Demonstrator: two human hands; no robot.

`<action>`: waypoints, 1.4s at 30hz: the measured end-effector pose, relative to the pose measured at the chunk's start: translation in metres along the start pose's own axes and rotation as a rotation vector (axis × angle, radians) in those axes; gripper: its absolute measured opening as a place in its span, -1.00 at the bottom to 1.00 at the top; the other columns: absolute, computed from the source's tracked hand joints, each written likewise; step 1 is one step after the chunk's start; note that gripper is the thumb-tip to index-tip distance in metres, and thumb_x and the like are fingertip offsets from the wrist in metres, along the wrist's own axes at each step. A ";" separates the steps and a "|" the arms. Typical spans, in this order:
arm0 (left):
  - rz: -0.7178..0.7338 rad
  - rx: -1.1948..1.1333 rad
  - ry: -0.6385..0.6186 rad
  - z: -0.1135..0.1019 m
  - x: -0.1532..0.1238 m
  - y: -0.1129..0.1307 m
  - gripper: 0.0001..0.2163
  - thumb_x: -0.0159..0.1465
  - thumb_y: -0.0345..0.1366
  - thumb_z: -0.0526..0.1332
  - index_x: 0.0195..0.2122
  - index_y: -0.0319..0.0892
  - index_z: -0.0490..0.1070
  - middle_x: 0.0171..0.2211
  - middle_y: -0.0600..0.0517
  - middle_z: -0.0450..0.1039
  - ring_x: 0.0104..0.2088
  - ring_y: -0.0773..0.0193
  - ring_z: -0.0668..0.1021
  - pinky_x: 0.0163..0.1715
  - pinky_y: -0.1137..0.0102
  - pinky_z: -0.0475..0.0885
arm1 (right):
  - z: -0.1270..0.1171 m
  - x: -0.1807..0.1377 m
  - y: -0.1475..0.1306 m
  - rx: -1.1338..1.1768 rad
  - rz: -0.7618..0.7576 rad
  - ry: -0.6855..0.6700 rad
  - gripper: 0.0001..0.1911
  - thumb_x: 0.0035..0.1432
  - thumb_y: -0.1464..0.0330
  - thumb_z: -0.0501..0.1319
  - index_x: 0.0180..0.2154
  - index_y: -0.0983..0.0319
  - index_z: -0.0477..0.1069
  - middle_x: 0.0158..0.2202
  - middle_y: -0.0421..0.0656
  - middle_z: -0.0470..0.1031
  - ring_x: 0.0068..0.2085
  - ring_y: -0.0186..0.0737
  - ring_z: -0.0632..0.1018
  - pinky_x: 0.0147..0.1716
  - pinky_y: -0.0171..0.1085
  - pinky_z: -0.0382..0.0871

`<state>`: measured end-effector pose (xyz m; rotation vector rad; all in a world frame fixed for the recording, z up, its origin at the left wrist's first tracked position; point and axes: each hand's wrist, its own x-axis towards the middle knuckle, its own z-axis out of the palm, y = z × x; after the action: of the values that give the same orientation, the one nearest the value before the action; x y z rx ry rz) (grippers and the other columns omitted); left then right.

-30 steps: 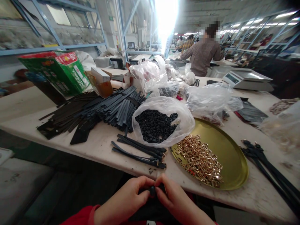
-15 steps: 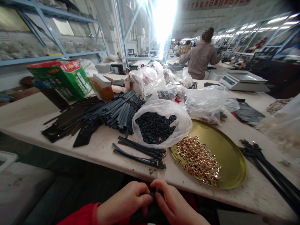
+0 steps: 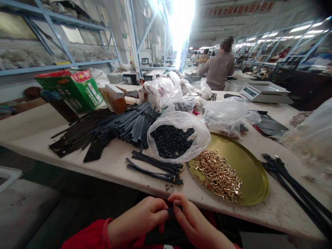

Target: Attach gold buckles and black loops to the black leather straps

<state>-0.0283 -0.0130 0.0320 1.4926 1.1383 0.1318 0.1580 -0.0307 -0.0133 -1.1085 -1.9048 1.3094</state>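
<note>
Close together below the table's front edge, my left hand [image 3: 145,217] and my right hand [image 3: 190,218] both pinch a black strap [image 3: 171,213]. Only a short bit of the strap shows between the fingertips; the rest is hidden by the hands or lost against dark clothing. Just beyond, several black straps with gold buckles [image 3: 158,169] lie on the table. A clear plastic bag [image 3: 201,131] stands open behind them, full of small black loops [image 3: 171,141]. To its right, gold buckles [image 3: 219,176] are heaped on a round gold tray [image 3: 255,173].
A fanned bundle of dark straps [image 3: 129,122] lies at left, near a green and red carton [image 3: 77,90]. More buckled straps [image 3: 287,176] hang over the right edge. Plastic bags [image 3: 166,90] and a scale [image 3: 266,92] stand farther back. A person [image 3: 219,69] is beyond the table.
The view has shifted slightly. Both hands stay together on the strap, with only small finger movement. The person in the background has shifted a little left in the picture.
</note>
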 end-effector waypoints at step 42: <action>0.373 1.088 0.344 -0.088 0.091 -0.032 -0.51 0.07 -0.12 0.24 0.00 -0.19 0.25 -0.03 -0.12 0.33 -0.04 0.04 0.38 -0.03 0.21 0.25 | -0.017 0.054 0.050 -0.685 -0.131 0.553 -0.77 0.14 0.42 0.07 -0.13 0.23 0.32 -0.11 -0.02 0.45 -0.07 -0.09 0.44 -0.10 -0.10 0.33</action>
<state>-0.0567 0.1067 -0.0137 2.7310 1.2499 0.0116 0.1605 0.0332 -0.0536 -1.4420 -1.9640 0.2000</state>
